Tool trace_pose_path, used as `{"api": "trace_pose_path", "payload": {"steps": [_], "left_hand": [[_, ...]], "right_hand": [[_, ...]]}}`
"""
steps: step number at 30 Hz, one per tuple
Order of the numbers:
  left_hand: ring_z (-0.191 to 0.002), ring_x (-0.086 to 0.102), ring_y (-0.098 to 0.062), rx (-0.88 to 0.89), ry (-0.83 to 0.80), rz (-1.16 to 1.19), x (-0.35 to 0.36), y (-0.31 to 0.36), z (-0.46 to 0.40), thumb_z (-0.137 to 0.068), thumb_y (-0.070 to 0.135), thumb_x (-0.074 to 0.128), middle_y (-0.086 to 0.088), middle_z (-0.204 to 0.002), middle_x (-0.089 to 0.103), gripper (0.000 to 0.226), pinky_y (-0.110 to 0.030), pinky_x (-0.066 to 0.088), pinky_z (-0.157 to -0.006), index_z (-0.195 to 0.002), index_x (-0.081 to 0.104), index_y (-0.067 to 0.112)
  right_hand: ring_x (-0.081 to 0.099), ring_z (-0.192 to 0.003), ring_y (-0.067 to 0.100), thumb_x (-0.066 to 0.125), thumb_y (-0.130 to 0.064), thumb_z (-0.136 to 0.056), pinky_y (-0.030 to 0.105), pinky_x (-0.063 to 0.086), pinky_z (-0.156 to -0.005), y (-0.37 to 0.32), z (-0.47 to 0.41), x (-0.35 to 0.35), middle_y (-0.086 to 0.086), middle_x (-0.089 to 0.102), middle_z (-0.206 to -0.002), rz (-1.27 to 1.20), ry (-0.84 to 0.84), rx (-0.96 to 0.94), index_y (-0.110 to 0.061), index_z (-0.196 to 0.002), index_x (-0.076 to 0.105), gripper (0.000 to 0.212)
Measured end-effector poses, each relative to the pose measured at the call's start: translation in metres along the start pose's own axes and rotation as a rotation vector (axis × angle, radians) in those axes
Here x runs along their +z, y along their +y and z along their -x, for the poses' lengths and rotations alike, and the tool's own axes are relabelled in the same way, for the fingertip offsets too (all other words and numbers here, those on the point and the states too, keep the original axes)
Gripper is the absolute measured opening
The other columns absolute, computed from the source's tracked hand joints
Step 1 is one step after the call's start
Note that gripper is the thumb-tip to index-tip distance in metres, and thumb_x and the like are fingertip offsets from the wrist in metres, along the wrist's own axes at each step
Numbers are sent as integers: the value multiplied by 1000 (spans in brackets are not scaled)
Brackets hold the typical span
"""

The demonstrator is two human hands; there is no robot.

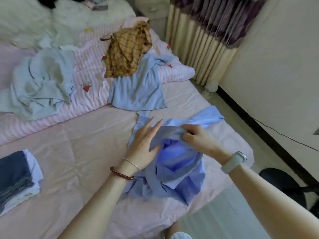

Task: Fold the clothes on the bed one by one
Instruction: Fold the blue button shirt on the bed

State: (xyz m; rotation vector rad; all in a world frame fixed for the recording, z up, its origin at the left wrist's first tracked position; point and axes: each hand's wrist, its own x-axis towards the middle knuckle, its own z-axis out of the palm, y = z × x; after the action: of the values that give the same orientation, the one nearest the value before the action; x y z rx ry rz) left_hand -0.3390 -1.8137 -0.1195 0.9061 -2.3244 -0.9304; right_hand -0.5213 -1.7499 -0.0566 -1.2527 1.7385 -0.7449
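While the blue shirt (165, 163) is lying bunched near the bed's (72, 152) right edge, I am working it with both hands. My right hand (198, 138) is pinching a gathered fold at the shirt's top, fingers curled around the cloth. My left hand (145, 140) is lying flat on the shirt's left side, fingers straight and released. The shirt's long axis is running away from me toward the far right, so the right hand is sitting nearer the part to spread, I judge.

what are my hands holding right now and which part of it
Your right hand grips the blue shirt by its raised, bunched top edge. Your left hand holds nothing; its straight fingers lie flat on it.
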Motion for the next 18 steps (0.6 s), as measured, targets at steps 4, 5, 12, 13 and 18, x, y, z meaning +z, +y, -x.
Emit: {"api": "trace_pose_path", "payload": {"steps": [4, 5, 12, 13, 18], "left_hand": [[-120, 48, -24, 138, 96, -13, -30, 59, -29, -84, 12, 66, -9, -131, 52, 40, -28, 34, -99, -123, 58, 10], [-104, 59, -28, 140, 149, 31, -40, 73, -34, -84, 12, 63, -13, -113, 63, 29, -26, 40, -88, -112, 65, 5], [-64, 52, -10, 225, 429, 67, -122, 159, -51, -86, -2, 52, 11, -72, 57, 15, -13, 36, -55, -95, 62, 4], [-64, 53, -11, 266, 482, 26, -130, 171, -51, -85, 4, 51, 8, -70, 58, 13, -20, 37, -54, -92, 62, 6], [-63, 55, -18, 341, 751, -64, -164, 215, -49, -84, 9, 48, 1, -70, 62, 12, -33, 41, -55, -87, 60, 10]], "right_hand": [[51, -77, 17, 45, -12, -66, 29, 39, -70, -71, 31, -48, 17, 62, -83, 33, 28, -170, -1, -92, 65, 35], [51, -78, 19, 49, -7, -72, 30, 39, -71, -84, 38, -58, 22, 62, -85, 29, 47, -211, -2, -93, 64, 27], [49, -73, 9, 68, -19, -80, 28, 45, -73, -115, 74, -95, -4, 49, -106, 452, 259, -443, -32, -130, 38, 60], [47, -70, 10, 63, -15, -80, 33, 46, -72, -116, 77, -94, -5, 49, -111, 576, 334, -459, -33, -133, 36, 62], [45, -78, 4, 58, -6, -81, 36, 47, -71, -126, 94, -102, -20, 42, -103, 507, 671, -552, -23, -121, 49, 44]]}}
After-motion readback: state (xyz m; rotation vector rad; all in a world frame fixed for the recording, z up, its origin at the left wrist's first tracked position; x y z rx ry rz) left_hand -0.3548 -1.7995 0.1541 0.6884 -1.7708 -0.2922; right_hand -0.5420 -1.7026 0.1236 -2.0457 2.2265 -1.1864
